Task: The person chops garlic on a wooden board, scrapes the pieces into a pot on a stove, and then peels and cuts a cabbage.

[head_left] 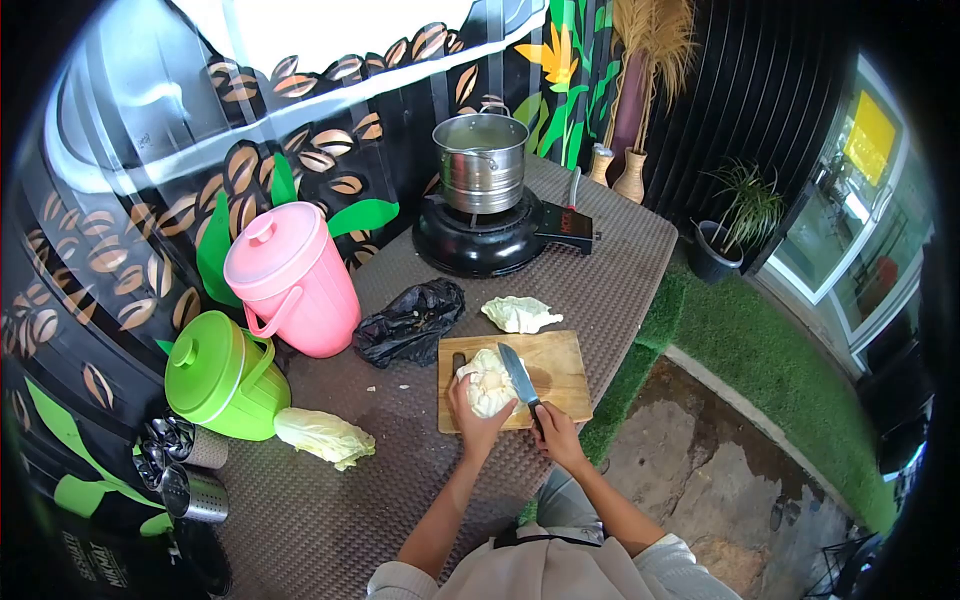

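A pale head of cabbage [487, 388], its round core facing up, sits on the wooden cutting board [560, 365]. My left hand [475, 420] is closed around its near left side. In my right hand [555, 435] is the black handle of a kitchen knife [518, 375]. The blade slants up and left, its broad side overlapping the right side of the cabbage in this view. Just beyond the board lies a loose cabbage leaf [520, 315]. A crumpled black plastic bag [410, 322] lies left of the board's far corner.
A steel pot [482, 165] stands on a black portable stove [478, 240] at the back. Along the left are a pink lidded jug [300, 280], a green lidded jug [225, 375], a napa cabbage [325, 437] and a perforated metal cup [195, 493]. The table's edge [650, 285] runs down the right.
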A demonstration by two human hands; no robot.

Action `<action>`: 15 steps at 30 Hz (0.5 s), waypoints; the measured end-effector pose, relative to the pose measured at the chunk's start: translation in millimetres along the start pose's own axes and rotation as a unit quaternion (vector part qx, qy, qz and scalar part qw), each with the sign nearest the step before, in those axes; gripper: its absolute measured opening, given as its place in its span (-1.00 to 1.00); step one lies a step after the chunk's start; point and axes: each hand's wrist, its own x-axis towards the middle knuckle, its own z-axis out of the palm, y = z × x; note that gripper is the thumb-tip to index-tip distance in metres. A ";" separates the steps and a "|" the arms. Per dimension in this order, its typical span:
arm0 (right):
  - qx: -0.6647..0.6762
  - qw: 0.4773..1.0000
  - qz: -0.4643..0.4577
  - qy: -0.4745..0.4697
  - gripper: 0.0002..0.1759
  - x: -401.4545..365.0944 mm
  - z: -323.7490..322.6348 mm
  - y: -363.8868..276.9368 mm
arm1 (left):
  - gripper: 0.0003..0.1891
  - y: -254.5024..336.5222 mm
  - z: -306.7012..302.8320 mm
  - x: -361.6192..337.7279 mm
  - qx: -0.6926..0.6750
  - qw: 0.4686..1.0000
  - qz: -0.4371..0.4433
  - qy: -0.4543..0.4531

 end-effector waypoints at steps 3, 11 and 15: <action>0.031 0.999 0.025 -0.024 -0.64 0.6 -4.6 -2.2 | -0.07 2.8 -0.8 0.0 0.001 1.000 0.000 -0.004; -0.014 0.992 0.019 -0.124 -0.62 18.1 -19.1 -5.0 | -0.07 2.1 -4.0 3.3 -0.025 0.999 -0.015 -0.025; 0.019 0.984 0.082 -0.156 -0.61 20.2 -24.3 -13.7 | -0.09 -2.7 -4.3 4.0 -0.032 0.999 -0.013 -0.035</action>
